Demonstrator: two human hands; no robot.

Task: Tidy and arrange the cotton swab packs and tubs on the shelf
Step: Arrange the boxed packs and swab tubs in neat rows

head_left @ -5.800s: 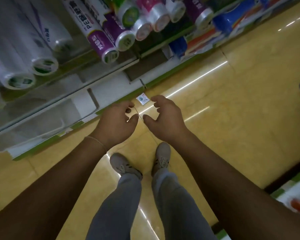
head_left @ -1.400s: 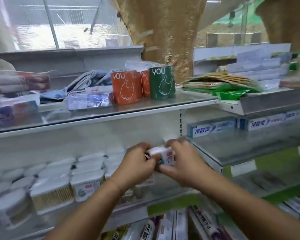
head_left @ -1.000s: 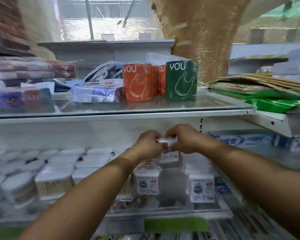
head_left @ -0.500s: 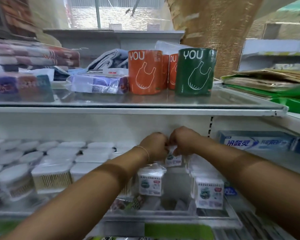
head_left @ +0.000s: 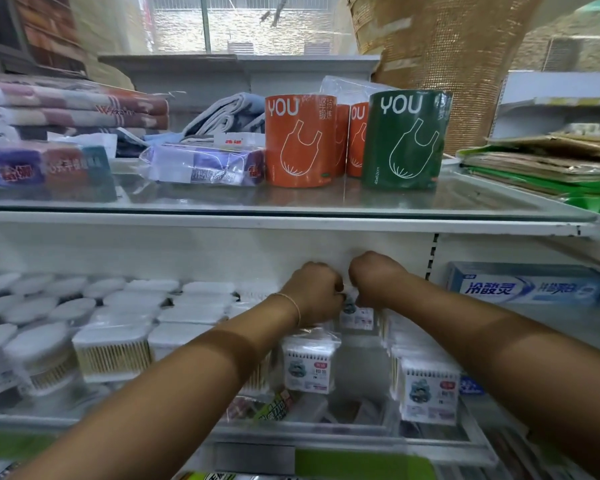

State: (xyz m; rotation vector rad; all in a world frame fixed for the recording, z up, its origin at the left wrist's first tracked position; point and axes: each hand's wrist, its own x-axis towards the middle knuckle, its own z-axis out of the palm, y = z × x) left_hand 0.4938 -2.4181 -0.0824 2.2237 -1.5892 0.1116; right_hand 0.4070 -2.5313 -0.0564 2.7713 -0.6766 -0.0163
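Both arms reach deep into the lower shelf. The left hand and right hand are knuckle to knuckle near the back wall. Their fingers are curled tight over the top of a small swab pack. Each hand seems to pinch its upper edge, though the fingertips are hidden behind the knuckles. The pack hangs upright just below the hands, at the rear of the shelf, with its printed label facing out.

In front of it stands a second pack, and a third pack is off to the right near the shelf's front lip. To the left, tubs of swabs with white lids fill the shelf in rows. A blue toothpaste box lies on the next bay to the right.

On the top shelf an orange roll and a green roll stand side by side, with folded towels stacked at the far left.
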